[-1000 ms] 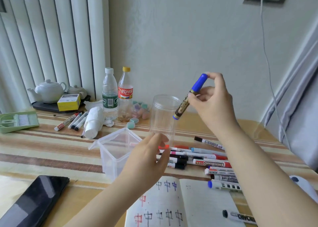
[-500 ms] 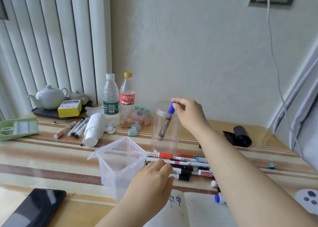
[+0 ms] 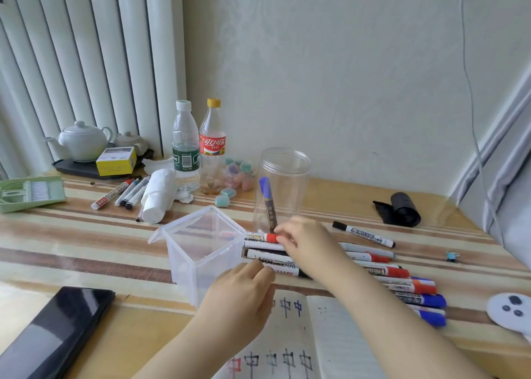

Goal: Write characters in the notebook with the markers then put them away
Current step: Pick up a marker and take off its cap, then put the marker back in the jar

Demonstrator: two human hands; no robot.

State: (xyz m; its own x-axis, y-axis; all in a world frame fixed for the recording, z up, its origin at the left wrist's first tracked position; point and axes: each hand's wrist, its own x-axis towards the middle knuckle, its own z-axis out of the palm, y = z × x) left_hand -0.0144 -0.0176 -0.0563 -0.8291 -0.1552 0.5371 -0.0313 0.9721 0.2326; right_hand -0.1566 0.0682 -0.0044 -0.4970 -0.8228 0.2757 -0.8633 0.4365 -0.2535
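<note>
**Now reaching for the next marker**

Right at the centre of the frame, the right hand [image 3: 304, 243] curls its fingertips onto the red-capped marker [image 3: 263, 237] at the top of the heap, apparently pinching it near the cap, though the thumb is hidden and the hold cannot be confirmed as firm. Just below, the left hand [image 3: 244, 298] hovers with fingers loosely bent, holding nothing, its fingertips close to a black-banded marker [image 3: 273, 256].

Behind the right hand stands the clear jar [image 3: 283, 189], with one blue-capped marker [image 3: 268, 200] leaning inside, cap up. The marker pile [image 3: 402, 281] spreads toward the right of the frame, beside the square plastic box [image 3: 204, 252]. The open notebook [image 3: 287, 344] lies at the lower middle, rows of characters already written on it.

Markers like these are likely light, stiff and smooth, so they may roll; a pinch at mid-barrel should hold best. The jar looks thin and light and may tip if knocked.

Hard to read: the arm covers several markers, the notebook runs off the bottom edge, and the labels are blurred.
</note>
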